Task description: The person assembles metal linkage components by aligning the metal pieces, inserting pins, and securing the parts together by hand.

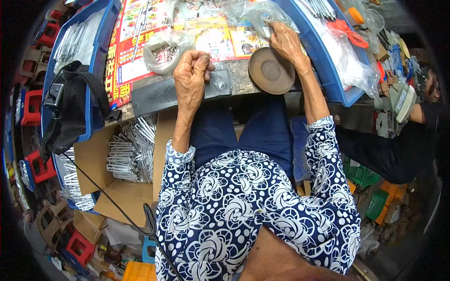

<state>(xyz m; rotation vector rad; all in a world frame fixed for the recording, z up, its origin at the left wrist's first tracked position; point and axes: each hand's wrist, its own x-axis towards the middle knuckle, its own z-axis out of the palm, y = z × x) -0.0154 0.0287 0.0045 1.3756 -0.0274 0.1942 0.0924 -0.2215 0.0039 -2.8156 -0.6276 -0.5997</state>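
My left hand (191,75) is closed above a dark flat metal plate (157,96) at the table's front edge. Its fingers curl inward, and whatever they may grip is hidden. Beside it on the left, a clear plastic bag (161,63) lies open with many small metal parts inside. My right hand (288,43) reaches farther forward, its fingers bent and pressed together at another clear plastic bag (257,15). I cannot make out what is between those fingertips. A round brown dish (272,71) sits just below the right hand, partly under its wrist.
Blue trays (101,61) holding thin metal rods flank the table left and right. A black mesh bag with straps (70,103) hangs over the left tray. Below stands a cardboard box (96,159) of metal pieces. Another person's arm (418,114) shows at far right.
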